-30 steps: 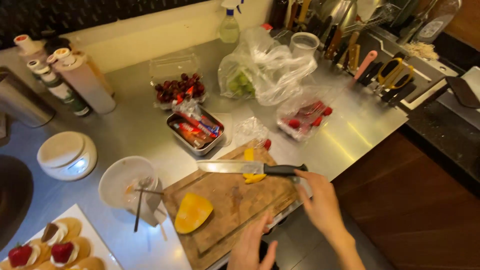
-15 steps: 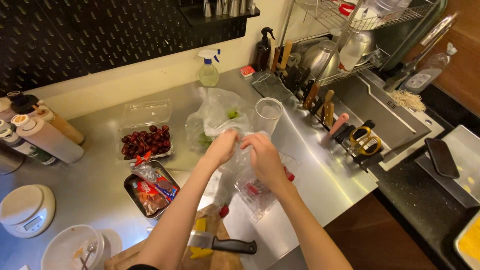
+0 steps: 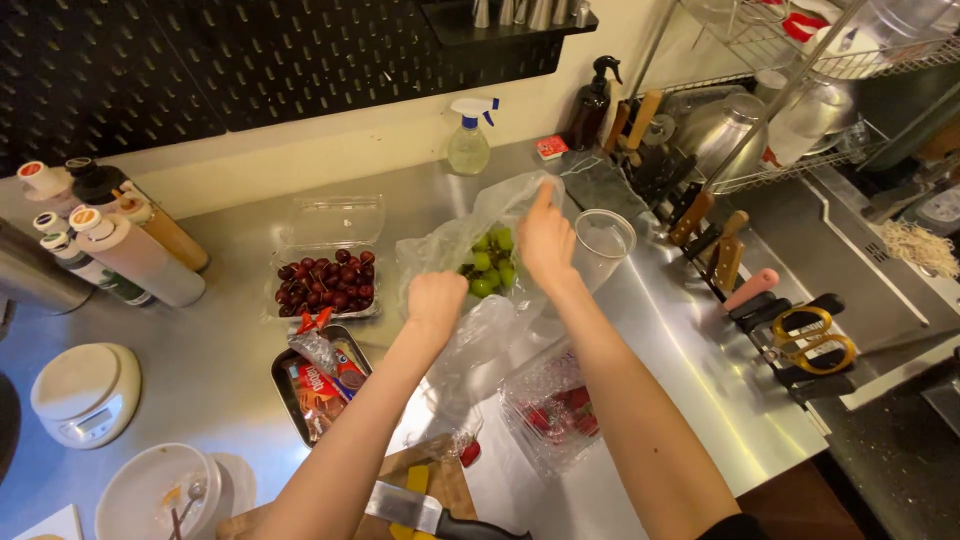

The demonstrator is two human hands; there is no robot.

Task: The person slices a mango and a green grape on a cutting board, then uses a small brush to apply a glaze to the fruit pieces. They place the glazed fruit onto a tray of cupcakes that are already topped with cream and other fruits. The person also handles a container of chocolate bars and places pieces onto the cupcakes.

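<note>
Grape bag (image 3: 470,250), between left hand (image 3: 436,300), right hand (image 3: 545,240)

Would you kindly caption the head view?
Both hands, left and right, open a clear bag of green grapes on a steel counter.

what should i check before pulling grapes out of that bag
1. Both hands on bag: left hand and right hand grip it: ok.
2. Grapes in sight through the plastic: ok.
3. Bag mouth open: cannot tell.
4. Cup upright beside the right hand: ok.
5. Knife away from hands, on the board: ok.
6. Cherry tub clear of the bag: ok.
</note>
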